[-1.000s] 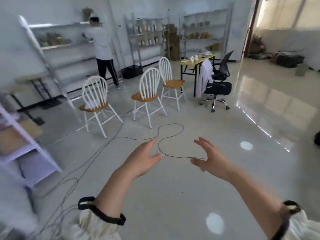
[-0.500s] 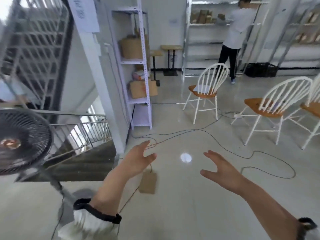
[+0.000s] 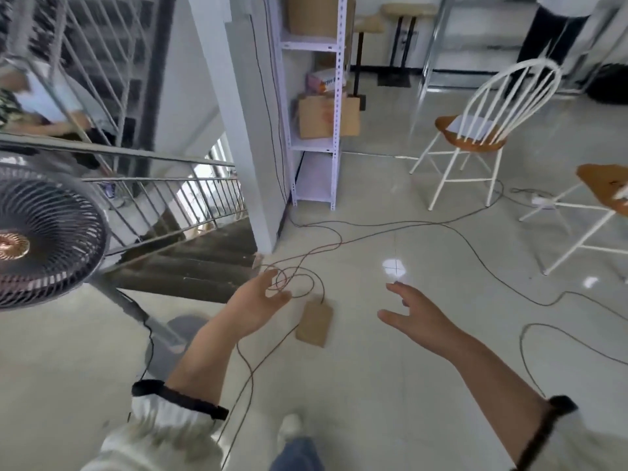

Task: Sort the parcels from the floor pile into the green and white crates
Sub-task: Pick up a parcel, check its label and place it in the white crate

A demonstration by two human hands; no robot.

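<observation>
Flat brown cardboard parcel (image 3: 314,322) lies on pale tiled floor (image 3: 390,385), just beside thin dark looped cable (image 3: 295,283). Left hand (image 3: 258,302) and right hand (image 3: 419,316) hover either side above it, each grip spread wide, holding nothing.

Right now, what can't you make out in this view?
- Green and white crates, floor pile: nowhere in the head view.
- Flat brown parcel: label too small and blurred to read.
- Standing person: cut off by the top edge.
- Fan: cut by the left edge.
- Left hand, right hand: open, empty.
</observation>
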